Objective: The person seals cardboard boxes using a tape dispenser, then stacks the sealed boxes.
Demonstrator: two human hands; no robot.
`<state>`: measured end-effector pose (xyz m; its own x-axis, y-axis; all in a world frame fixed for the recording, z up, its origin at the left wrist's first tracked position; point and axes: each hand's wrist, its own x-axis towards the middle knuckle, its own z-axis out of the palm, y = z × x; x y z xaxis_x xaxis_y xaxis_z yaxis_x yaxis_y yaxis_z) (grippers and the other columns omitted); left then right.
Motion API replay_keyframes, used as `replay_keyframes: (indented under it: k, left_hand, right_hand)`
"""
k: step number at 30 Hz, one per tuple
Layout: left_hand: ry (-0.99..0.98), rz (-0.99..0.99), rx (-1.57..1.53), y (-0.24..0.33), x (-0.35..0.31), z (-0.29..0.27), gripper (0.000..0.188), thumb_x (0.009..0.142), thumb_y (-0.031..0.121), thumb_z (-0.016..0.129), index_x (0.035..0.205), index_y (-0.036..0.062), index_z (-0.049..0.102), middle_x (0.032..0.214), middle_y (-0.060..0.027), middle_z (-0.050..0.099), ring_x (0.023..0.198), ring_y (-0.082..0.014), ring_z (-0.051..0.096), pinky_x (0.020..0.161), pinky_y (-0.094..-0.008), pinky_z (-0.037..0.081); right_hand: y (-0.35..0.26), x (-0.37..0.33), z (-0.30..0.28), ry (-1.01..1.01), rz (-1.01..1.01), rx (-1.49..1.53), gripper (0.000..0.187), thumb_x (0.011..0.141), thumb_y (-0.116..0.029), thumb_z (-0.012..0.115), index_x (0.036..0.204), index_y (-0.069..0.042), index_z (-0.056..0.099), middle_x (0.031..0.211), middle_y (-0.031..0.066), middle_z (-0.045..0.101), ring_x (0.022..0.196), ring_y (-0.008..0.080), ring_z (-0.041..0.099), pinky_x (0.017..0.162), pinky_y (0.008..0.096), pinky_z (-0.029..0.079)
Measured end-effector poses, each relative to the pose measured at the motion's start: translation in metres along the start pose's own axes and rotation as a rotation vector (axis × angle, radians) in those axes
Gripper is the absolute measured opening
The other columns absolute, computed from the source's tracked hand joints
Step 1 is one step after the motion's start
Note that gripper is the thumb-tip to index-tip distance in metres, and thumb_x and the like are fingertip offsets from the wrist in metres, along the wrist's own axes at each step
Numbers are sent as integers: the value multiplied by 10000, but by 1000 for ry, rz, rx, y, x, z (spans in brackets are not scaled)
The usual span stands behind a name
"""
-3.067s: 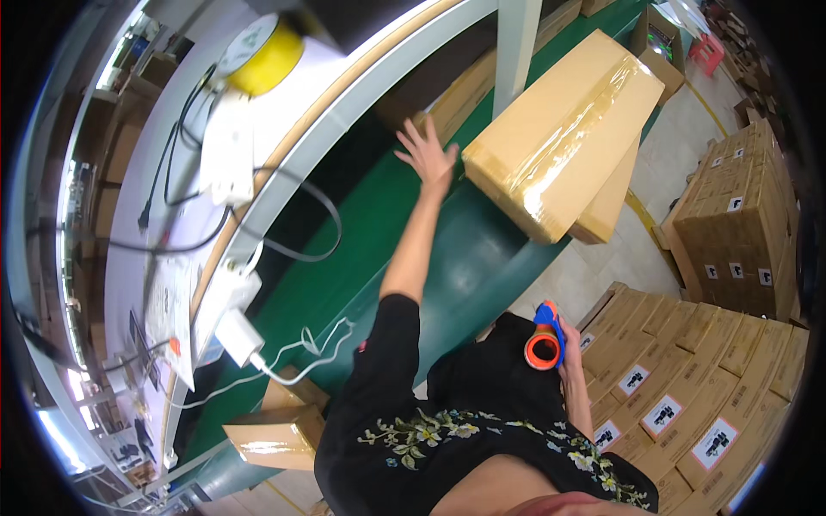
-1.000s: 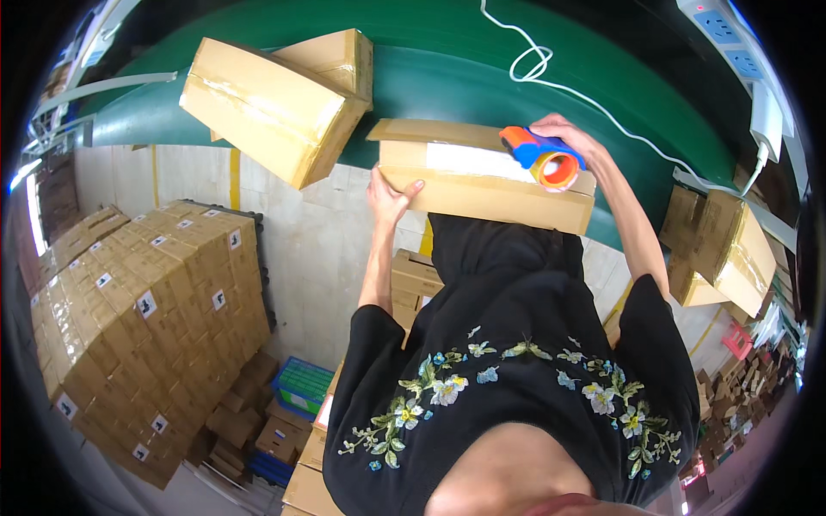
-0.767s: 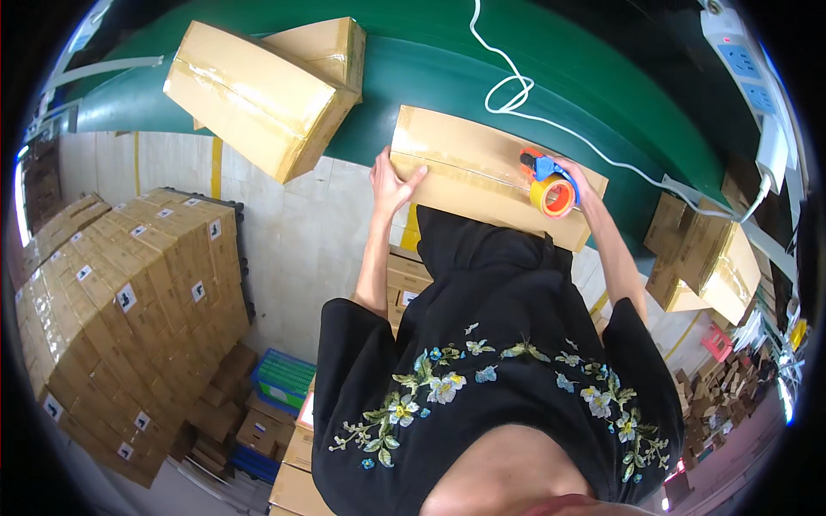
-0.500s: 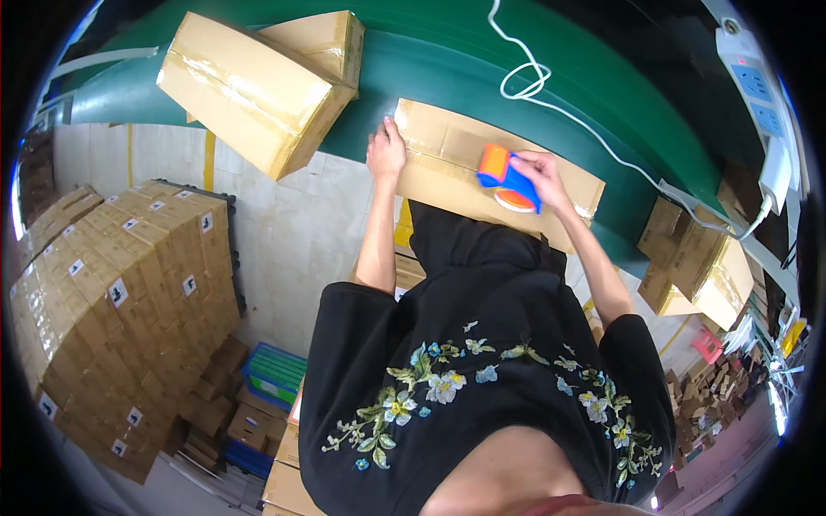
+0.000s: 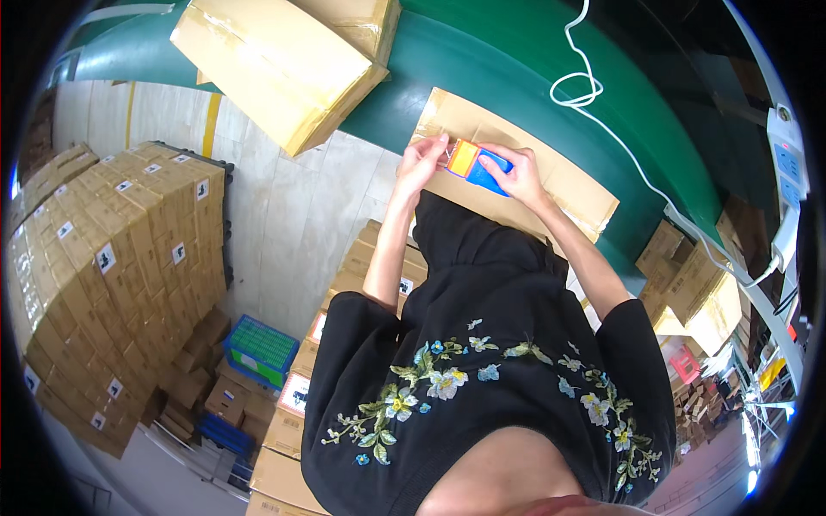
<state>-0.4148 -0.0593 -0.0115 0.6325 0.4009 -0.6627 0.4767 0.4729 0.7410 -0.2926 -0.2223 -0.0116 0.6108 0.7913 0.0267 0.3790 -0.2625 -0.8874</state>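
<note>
A blue-and-orange tape dispenser [image 5: 492,175] is gripped in my right hand [image 5: 521,175] over a long brown cardboard box [image 5: 564,191]. My left hand [image 5: 422,162] is at the dispenser's orange front end, thumb and fingertips pinched together beside it. Whatever sits between those fingertips is too small to make out. The box lies in front of my body on the green work surface [image 5: 422,64], its broad side facing up.
Other cardboard boxes [image 5: 267,69] rest on the surface at the far left. A white cable [image 5: 615,155] runs to a power strip [image 5: 785,163] on the right. Stacked cartons [image 5: 112,284] stand on the left floor, near a blue-green crate [image 5: 261,351].
My left hand has left the box's left end and come to the dispenser's front. My right hand has moved slightly left and turned the dispenser toward it. The whole view has shifted somewhat.
</note>
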Motion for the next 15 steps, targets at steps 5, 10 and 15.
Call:
replay_keyframes:
  k: [5, 10, 15]
  left_hand:
    - [-96, -138, -133, -11, 10, -1, 184, 874, 145, 582, 941, -11, 653, 780, -49, 649, 663, -95, 587, 599, -229, 468]
    - [234, 331, 127, 2, 28, -30, 138, 831, -25, 530, 803, -35, 665, 669, -70, 640, 587, -121, 603, 546, -259, 494]
    - [112, 200, 273, 15, 35, -50, 86, 808, 59, 652, 827, -24, 652, 703, -61, 658, 600, -79, 582, 542, -239, 465]
  right_hand:
    - [-5, -2, -3, -36, -22, -8, 285, 787, -259, 686, 981, -51, 672, 710, 141, 661, 543, 223, 644, 525, 302, 507]
    - [-17, -22, -33, -109, 106, -210, 314, 815, -300, 656, 995, -43, 667, 688, 155, 649, 548, 244, 641, 555, 320, 515]
    - [5, -68, -63, -59, 113, -267, 332, 814, -317, 655, 980, -29, 669, 662, 168, 636, 535, 260, 637, 557, 334, 519]
